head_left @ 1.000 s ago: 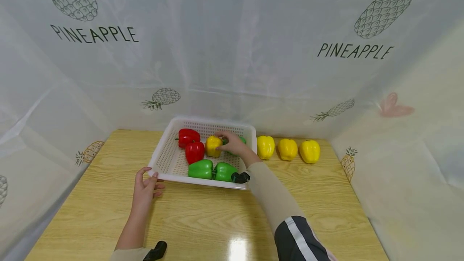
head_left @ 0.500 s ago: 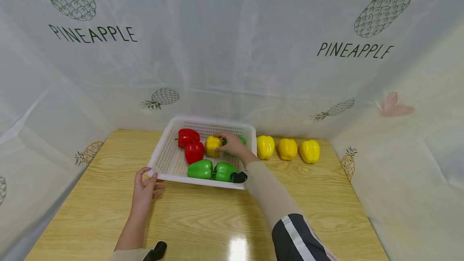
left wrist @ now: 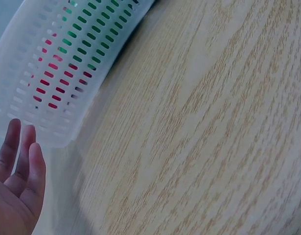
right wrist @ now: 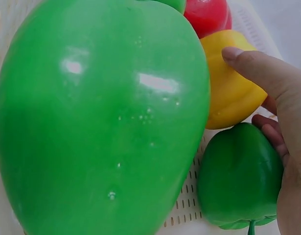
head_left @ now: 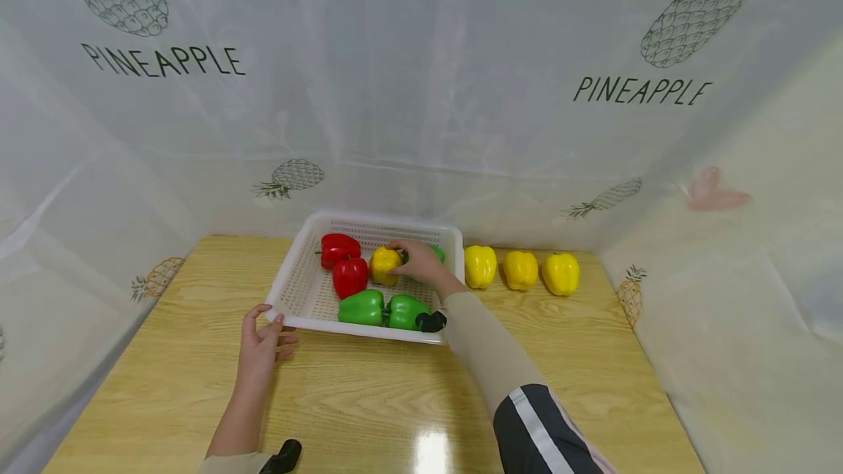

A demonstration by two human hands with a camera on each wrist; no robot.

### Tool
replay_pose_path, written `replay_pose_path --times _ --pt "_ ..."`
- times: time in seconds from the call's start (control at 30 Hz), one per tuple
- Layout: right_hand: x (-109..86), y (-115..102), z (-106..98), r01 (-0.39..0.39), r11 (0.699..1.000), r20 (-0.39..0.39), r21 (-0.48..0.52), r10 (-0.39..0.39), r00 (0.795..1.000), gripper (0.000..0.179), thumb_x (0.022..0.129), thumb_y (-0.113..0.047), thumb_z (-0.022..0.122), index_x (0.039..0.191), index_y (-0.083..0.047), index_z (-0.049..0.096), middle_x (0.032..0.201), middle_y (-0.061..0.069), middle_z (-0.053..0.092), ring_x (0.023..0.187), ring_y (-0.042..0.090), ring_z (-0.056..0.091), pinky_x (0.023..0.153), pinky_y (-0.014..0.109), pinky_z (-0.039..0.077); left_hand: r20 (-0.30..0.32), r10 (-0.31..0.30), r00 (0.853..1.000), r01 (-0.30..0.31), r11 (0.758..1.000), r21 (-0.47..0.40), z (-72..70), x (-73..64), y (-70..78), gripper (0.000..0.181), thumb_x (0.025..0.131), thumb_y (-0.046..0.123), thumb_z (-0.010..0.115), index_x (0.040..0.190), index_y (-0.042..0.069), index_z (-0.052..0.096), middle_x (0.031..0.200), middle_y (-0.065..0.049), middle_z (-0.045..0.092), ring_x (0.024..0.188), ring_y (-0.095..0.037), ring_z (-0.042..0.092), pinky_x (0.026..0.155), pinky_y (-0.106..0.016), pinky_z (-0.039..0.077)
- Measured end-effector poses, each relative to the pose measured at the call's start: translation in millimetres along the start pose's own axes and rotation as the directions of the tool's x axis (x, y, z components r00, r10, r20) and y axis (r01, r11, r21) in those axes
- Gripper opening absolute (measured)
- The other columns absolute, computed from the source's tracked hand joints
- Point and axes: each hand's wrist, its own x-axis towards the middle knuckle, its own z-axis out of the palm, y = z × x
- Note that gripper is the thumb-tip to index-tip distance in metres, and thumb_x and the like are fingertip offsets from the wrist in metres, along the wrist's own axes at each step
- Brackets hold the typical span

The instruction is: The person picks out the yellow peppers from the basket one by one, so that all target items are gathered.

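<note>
Inside a white perforated plastic basket (head_left: 388, 333), my right hand (head_left: 424, 263) grips a yellow bell pepper (head_left: 382, 268), thumb on the near side and fingers on the far side. The right wrist view shows the thumb pressed on the yellow pepper (right wrist: 233, 93), with a green bell pepper (right wrist: 241, 176) under the fingers. Left of it lie two red bell peppers (head_left: 350, 278). Two green bell peppers (head_left: 361, 308) lie along the basket's front. My left hand (head_left: 258, 348) pinches the basket's front left corner between thumb and forefinger; its other fingers stay extended below the rim.
Three yellow bell peppers (head_left: 521, 271) stand in a row on the wooden table (head_left: 356, 401), right of the basket. A white curtain (head_left: 408, 115) printed with pineapples hangs behind the table and at both sides.
</note>
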Motion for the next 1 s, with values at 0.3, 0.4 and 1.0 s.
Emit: replay_pose_path --times 0.3,0.4,1.0 --pt "1.6 -1.3 2.5 -0.003 1.000 -0.011 0.030 0.003 1.000 0.058 0.081 -0.032 0.082 0.132 -0.016 0.058 0.131 0.000 0.058 0.119 0.020 0.053 0.100 0.036 0.043 -0.008 -0.026 1.000 0.026 0.999 -0.019 -1.6 -2.1 3.0 0.029 0.104 0.031 0.049 0.127 0.030 0.032 0.085 0.009 0.069 0.076 -0.015 0.068 0.063 -0.028 0.056" --pt "2.5 -0.5 3.1 0.005 1.000 0.003 0.030 -0.005 1.000 0.056 0.081 -0.031 0.081 0.131 -0.016 0.057 0.129 -0.001 0.059 0.117 0.018 0.053 0.098 0.034 0.044 -0.009 -0.025 1.000 0.025 1.000 -0.014 -1.3 -2.1 3.2 0.030 0.104 0.031 0.048 0.128 0.030 0.031 0.084 0.011 0.068 0.077 -0.015 0.067 0.064 -0.027 0.056" --pt "-3.1 -5.0 -1.5 0.067 0.996 0.088 -0.050 -0.063 0.994 0.062 0.082 -0.030 0.081 0.137 -0.020 0.054 0.137 -0.001 0.055 0.123 0.019 0.049 0.102 0.036 0.039 -0.002 -0.024 1.000 0.024 0.999 -0.021 2.7 -1.8 4.1 0.025 0.104 0.030 0.047 0.124 0.032 0.032 0.083 0.011 0.067 0.075 -0.016 0.067 0.063 -0.027 0.056"
